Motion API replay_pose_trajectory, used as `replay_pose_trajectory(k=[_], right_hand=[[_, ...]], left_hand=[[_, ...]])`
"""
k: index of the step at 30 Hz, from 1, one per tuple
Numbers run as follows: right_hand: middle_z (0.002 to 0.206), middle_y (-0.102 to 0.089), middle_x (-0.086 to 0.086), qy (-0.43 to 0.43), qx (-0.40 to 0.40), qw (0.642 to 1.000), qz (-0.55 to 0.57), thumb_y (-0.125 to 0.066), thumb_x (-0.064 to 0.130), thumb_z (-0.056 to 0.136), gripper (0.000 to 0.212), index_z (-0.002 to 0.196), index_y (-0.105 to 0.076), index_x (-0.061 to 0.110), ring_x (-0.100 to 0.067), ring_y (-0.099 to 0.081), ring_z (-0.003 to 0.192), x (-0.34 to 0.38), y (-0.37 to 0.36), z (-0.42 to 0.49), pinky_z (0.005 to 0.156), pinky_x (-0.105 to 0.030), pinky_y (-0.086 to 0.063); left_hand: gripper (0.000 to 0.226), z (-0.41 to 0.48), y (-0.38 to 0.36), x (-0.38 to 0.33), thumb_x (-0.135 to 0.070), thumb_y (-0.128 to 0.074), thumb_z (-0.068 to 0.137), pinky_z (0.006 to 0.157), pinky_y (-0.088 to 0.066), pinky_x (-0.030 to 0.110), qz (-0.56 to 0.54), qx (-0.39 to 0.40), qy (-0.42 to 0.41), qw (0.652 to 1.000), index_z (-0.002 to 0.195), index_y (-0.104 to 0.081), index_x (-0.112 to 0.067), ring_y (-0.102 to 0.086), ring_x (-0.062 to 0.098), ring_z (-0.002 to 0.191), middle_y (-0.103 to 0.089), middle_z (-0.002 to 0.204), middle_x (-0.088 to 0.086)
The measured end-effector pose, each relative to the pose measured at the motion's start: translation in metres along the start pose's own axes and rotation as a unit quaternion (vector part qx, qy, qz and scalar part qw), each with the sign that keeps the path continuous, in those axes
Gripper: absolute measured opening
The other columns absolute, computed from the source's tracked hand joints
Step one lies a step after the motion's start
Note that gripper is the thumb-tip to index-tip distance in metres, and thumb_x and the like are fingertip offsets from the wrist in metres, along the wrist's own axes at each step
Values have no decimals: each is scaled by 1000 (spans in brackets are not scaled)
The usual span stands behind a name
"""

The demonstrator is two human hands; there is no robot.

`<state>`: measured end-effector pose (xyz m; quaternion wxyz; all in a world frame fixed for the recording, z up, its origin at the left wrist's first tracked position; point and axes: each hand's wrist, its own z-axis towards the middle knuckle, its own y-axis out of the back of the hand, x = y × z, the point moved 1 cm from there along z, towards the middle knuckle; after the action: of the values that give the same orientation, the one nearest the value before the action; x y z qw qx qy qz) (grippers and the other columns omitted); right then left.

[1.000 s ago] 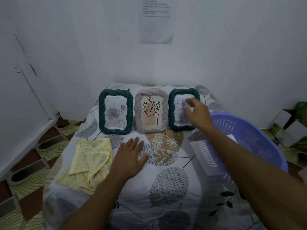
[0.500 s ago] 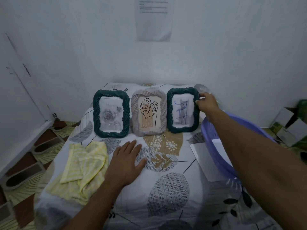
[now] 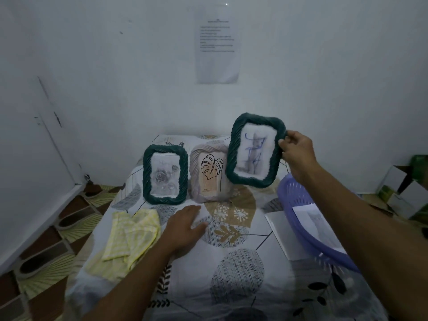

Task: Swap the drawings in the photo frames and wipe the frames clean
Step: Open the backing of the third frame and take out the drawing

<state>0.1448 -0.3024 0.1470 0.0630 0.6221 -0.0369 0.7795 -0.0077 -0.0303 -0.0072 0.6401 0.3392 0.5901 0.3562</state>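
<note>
Gripping the green frame with the blue scribble [image 3: 254,150] by its right rim with the right hand [image 3: 297,147], thumb on the front, the other fingers curled behind. Holding it in the air, tilted with the top leaning to the right, clear of the surface and partly in front of the beige frame [image 3: 209,174] with the leaf drawing. Resting the left hand [image 3: 185,228] on the patterned cover [image 3: 238,274], palm down, fingers straight and relaxed, grasping nothing, just in front of the beige frame and well apart from the held one. Behind the left hand, upright and side by side, the green frame with the rose drawing [image 3: 165,174] and, to its right, the beige one; cannot tell whether touching. Just beside the left wrist, on its left, a crumpled yellow cloth [image 3: 129,237] on the cover. Under the right forearm, a purple plastic basket [image 3: 291,195] at the right edge of the surface, with a white sheet [image 3: 317,225] inside and another white paper [image 3: 284,232] lying flat, partly below its rim. Behind all, a plain white wall with a printed notice [image 3: 217,45] on it, text too small to read. At the left, brown and yellow floor tiles [image 3: 46,239]; at the far right, white and green boxes [image 3: 405,188].
</note>
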Motion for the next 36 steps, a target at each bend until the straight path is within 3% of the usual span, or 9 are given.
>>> replay_pose_trajectory(k=[5,11,15,18,22,29,31,33,36], right_hand=[[74,-58,2,-60,63,996,1,-53,-2,93,29,121,-60,2,-18,-58,77,-29,-16,-56,74,-36,-52],[100,-67,-14,-107,82,991,12,-55,1,93,28,121,-60,2,-28,-63,92,-44,-23,-94,85,-43,-55],[112,-59,-3,1,19,987,-157,-65,16,88,33,121,-59,15,-19,-59,98,-37,-28,-115,85,-35,-52],[97,-63,2,41,57,988,-136,-66,26,88,24,110,-62,18,-15,-61,88,-21,-44,-136,73,-29,-55],[93,-67,2,0,73,995,-66,-73,43,78,35,102,-60,21,-17,-67,88,-11,-62,-147,74,-40,-60],[81,-69,-9,-25,44,998,-34,-71,14,80,25,101,-57,19,-21,-71,74,4,-56,-145,63,-36,-61],[79,-69,-10,-32,57,998,-6,-68,10,83,23,103,-59,18,-20,-71,71,6,-49,-143,60,-32,-60],[79,-69,-13,-44,80,995,38,-63,8,87,22,107,-61,16,-19,-69,69,5,-42,-142,60,-31,-58],[81,-67,-15,-65,106,989,84,-54,4,91,26,112,-63,15,-22,-65,69,-3,-34,-143,59,-33,-56]], left_hand=[[44,5,24,-42,-33,-49,98,99,-44,33,-261,-91,0,961,139,-45,-18,-54,16,117,-57,130,3],[16,-2,35,-66,-13,-52,97,89,-53,31,-408,-95,13,908,112,-56,-18,-64,14,99,-66,111,3],[9,-10,32,-62,-14,-59,93,81,-56,30,-343,-159,-15,926,101,-60,-11,-65,15,89,-68,95,0],[9,-17,29,-68,-22,-63,90,68,-56,33,-231,-224,-67,945,97,-58,-18,-63,10,74,-66,83,-3],[22,-26,22,-78,-31,-60,90,67,-54,37,-136,-246,-127,951,111,-56,-23,-63,13,77,-68,90,-2],[35,-31,29,-84,-45,-58,88,71,-53,29,-95,-214,-182,955,120,-59,-29,-60,1,82,-68,98,-11],[32,-29,38,-82,-42,-56,90,70,-49,23,-121,-266,-163,943,117,-60,-24,-56,0,84,-64,99,-10],[37,-22,46,-76,-41,-55,90,83,-48,29,-118,-301,-125,938,121,-57,-20,-54,8,98,-59,112,-3],[68,-15,53,-65,-41,-66,86,102,-41,37,-196,-192,-16,962,144,-35,-20,-45,17,124,-43,141,2]])
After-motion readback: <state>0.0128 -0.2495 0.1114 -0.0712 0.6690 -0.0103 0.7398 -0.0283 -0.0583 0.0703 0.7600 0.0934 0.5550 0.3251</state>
